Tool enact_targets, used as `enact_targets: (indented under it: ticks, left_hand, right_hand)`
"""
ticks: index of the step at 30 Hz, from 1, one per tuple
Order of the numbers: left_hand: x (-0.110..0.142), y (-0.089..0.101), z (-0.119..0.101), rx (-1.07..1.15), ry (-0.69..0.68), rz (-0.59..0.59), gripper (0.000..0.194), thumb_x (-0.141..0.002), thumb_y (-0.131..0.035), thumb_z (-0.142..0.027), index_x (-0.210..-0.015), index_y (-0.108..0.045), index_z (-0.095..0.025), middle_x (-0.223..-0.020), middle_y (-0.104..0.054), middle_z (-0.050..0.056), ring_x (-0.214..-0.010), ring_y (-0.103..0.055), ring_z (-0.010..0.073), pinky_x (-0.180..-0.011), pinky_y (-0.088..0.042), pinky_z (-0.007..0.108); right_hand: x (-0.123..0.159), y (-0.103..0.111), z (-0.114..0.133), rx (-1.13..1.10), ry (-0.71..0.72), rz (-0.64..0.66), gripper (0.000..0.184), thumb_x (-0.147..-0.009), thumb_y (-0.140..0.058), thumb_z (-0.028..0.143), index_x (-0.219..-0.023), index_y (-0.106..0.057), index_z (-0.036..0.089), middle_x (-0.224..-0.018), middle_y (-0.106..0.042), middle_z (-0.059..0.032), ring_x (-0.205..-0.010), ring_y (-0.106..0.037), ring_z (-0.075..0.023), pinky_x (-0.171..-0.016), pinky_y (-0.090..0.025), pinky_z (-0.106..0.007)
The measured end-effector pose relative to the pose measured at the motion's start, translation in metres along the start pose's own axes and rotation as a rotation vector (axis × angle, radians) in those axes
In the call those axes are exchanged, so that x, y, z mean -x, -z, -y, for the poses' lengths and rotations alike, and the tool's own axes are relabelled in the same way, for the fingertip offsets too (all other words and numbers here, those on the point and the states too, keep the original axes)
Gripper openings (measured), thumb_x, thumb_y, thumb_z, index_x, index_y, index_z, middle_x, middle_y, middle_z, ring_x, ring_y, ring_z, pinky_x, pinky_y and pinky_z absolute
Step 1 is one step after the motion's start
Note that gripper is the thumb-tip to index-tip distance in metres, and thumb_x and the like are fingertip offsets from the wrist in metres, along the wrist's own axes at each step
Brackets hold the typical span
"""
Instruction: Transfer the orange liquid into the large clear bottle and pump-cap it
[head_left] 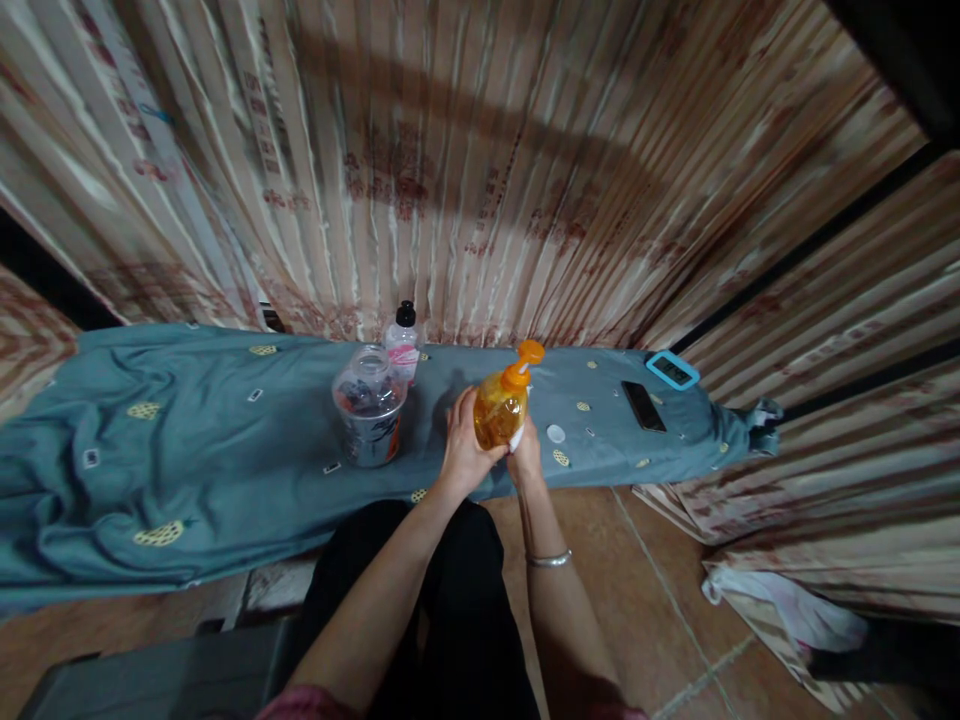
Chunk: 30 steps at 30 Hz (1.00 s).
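The left hand (466, 450) and right hand (526, 455) both have their grip wrapped around an amber pump bottle (501, 408), tilted above the cloth-covered worktop (240, 440); its small white patch is unreadable. To its left, a black-capped bottle (403, 352) wears a pink-and-white label, illegible here, beside a plastic tub (371, 435) with dark markings. Reddish characters on the curtain (442, 120) are too blurred to read.
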<state>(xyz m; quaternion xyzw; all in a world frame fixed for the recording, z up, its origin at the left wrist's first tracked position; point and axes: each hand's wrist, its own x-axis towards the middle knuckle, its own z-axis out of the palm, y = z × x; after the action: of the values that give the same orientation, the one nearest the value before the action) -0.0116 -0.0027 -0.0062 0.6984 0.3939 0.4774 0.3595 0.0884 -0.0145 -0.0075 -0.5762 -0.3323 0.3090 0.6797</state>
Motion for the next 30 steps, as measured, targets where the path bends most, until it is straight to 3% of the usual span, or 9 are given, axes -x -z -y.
enact_targets:
  ticks: [3,5,9,12,16,20,24,27,30]
  left_hand:
    - [-0.001,0.0,-0.004,0.076,0.065,0.033,0.089,-0.057,-0.077,-0.013,-0.136,-0.035,-0.022,-0.144,-0.044,0.013,-0.136,-0.043,0.0307,-0.115,-0.036,0.048]
    - [-0.002,-0.001,-0.004,0.126,0.119,0.077,0.089,-0.059,-0.076,-0.014,-0.136,-0.033,-0.023,-0.135,-0.053,0.011,-0.125,-0.054,0.0279,-0.107,-0.045,0.045]
    - [-0.002,-0.003,-0.001,0.064,0.106,0.021,0.096,-0.055,-0.08,-0.017,-0.138,-0.032,-0.019,-0.133,-0.051,0.014,-0.124,-0.052,0.032,-0.107,-0.043,0.049]
    - [-0.003,-0.008,0.0,-0.028,0.098,-0.045,0.092,-0.063,-0.077,-0.025,-0.142,-0.029,-0.015,-0.135,-0.047,0.019,-0.131,-0.042,0.0364,-0.111,-0.035,0.053]
    - [-0.003,-0.008,0.002,-0.054,0.084,-0.035,0.078,-0.076,-0.066,-0.028,-0.144,-0.03,-0.015,-0.14,-0.046,0.02,-0.133,-0.04,0.0351,-0.111,-0.033,0.055]
    - [0.0,0.004,0.01,-0.009,0.006,0.104,0.093,-0.067,-0.072,-0.021,-0.147,-0.026,-0.015,-0.139,-0.05,0.017,-0.13,-0.045,0.0325,-0.11,-0.037,0.05]
    - [0.002,0.017,0.02,0.046,0.047,0.117,0.087,-0.066,-0.064,-0.01,-0.146,-0.033,-0.022,-0.139,-0.052,0.012,-0.128,-0.048,0.0275,-0.107,-0.042,0.046]
    - [0.0,0.021,0.024,0.055,0.076,0.067,0.08,-0.067,-0.066,-0.01,-0.141,-0.042,-0.024,-0.133,-0.056,0.011,-0.121,-0.053,0.0265,-0.103,-0.046,0.048]
    - [-0.003,0.02,0.026,0.035,0.079,0.036,0.075,-0.064,-0.072,-0.012,-0.135,-0.05,-0.025,-0.12,-0.059,0.009,-0.115,-0.056,0.0261,-0.1,-0.048,0.048]
  right_hand:
    - [0.004,0.003,-0.011,-0.024,-0.073,0.03,0.04,-0.091,-0.058,0.043,-0.123,-0.055,0.018,-0.122,-0.058,-0.0078,-0.104,-0.06,-0.0196,-0.088,-0.052,-0.042]
    - [0.009,0.004,-0.001,-0.018,-0.05,0.033,0.04,-0.091,-0.058,0.043,-0.123,-0.055,0.018,-0.122,-0.058,-0.0077,-0.103,-0.061,-0.0195,-0.088,-0.052,-0.042]
    - [0.018,0.001,0.041,0.08,0.135,0.008,0.042,-0.092,-0.057,0.045,-0.123,-0.054,0.018,-0.123,-0.058,-0.008,-0.106,-0.06,-0.0203,-0.09,-0.051,-0.043]
    - [0.026,-0.006,0.058,0.241,0.276,0.012,0.042,-0.092,-0.057,0.045,-0.124,-0.055,0.019,-0.123,-0.058,-0.0079,-0.108,-0.059,-0.021,-0.094,-0.049,-0.046]
    - [0.032,-0.008,0.043,0.378,0.382,-0.117,0.043,-0.091,-0.057,0.044,-0.127,-0.053,0.02,-0.13,-0.054,-0.0088,-0.116,-0.055,-0.0234,-0.098,-0.046,-0.049]
    - [0.035,-0.001,0.013,0.395,0.382,-0.151,0.043,-0.091,-0.058,0.043,-0.127,-0.052,0.02,-0.13,-0.055,-0.0089,-0.113,-0.057,-0.0226,-0.095,-0.049,-0.047]
    - [0.04,0.008,-0.01,0.373,0.317,-0.13,0.042,-0.091,-0.058,0.043,-0.125,-0.053,0.019,-0.126,-0.056,-0.0084,-0.108,-0.059,-0.0209,-0.091,-0.051,-0.044]
    - [0.041,0.014,-0.013,0.371,0.279,-0.101,0.041,-0.091,-0.058,0.043,-0.124,-0.054,0.019,-0.123,-0.058,-0.0079,-0.105,-0.06,-0.0201,-0.089,-0.052,-0.043]
    - [0.038,0.015,0.002,0.395,0.289,-0.119,0.041,-0.091,-0.058,0.043,-0.124,-0.054,0.019,-0.124,-0.057,-0.0081,-0.106,-0.06,-0.0204,-0.09,-0.052,-0.043]
